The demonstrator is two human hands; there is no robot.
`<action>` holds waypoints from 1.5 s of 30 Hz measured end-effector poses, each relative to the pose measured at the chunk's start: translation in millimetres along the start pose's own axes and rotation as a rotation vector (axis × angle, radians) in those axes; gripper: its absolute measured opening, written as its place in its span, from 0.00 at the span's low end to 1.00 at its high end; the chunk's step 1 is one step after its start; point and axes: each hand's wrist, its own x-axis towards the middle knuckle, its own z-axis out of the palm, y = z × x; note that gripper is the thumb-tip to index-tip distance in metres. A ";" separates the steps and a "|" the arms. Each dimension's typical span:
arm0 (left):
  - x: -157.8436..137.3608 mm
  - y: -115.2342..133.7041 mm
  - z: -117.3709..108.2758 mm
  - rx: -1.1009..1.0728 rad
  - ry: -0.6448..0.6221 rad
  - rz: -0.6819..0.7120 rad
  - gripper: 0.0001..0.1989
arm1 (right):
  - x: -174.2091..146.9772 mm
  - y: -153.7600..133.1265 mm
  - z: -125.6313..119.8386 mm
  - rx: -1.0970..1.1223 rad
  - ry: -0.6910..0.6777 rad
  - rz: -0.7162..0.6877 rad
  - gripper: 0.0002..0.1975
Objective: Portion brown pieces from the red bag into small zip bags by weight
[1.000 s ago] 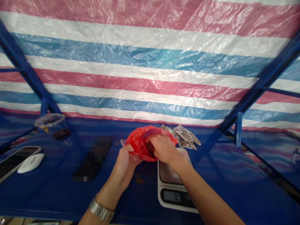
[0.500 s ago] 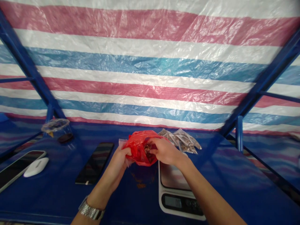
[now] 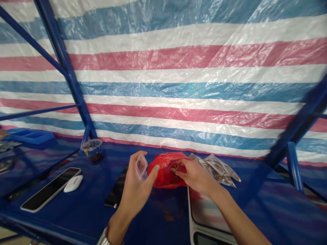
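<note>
A small clear zip bag [image 3: 141, 166] with its mouth held apart is in my left hand [image 3: 136, 185]; the fingers curl behind it and the thumb stands off to the right, close to the red bag. The red plastic bag [image 3: 165, 170] rests on the blue table, its opening turned toward my right hand [image 3: 195, 175]. Dried brown pieces [image 3: 174, 167] show inside that opening. My right fingertips are pinched together among them, and how much they hold is hidden. Under my right forearm lies a kitchen scale [image 3: 205, 212], partly covered.
Several filled clear bags [image 3: 221, 170] lie behind the scale. On the left are a black phone [image 3: 116, 190], a second phone [image 3: 51, 189], a white earbud case [image 3: 73, 183] and a plastic cup with dark liquid [image 3: 96, 156]. A blue tray [image 3: 33, 136] sits farther left.
My left hand has let go of the red bag's edge and now holds the clear bag upright beside it. My right hand remains at the red bag's opening. The view has shifted left.
</note>
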 end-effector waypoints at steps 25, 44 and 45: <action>-52.4 -2.6 63.9 0.043 -0.728 -0.129 0.25 | -88.0 -9.6 -68.0 0.415 -0.117 0.071 0.18; -60.8 0.1 75.2 0.147 -0.856 -0.053 0.35 | -123.0 -7.8 -65.1 0.341 -0.050 0.028 0.17; -62.4 0.6 75.1 0.134 -0.857 -0.075 0.35 | -122.1 -10.2 -64.3 0.350 -0.064 0.020 0.17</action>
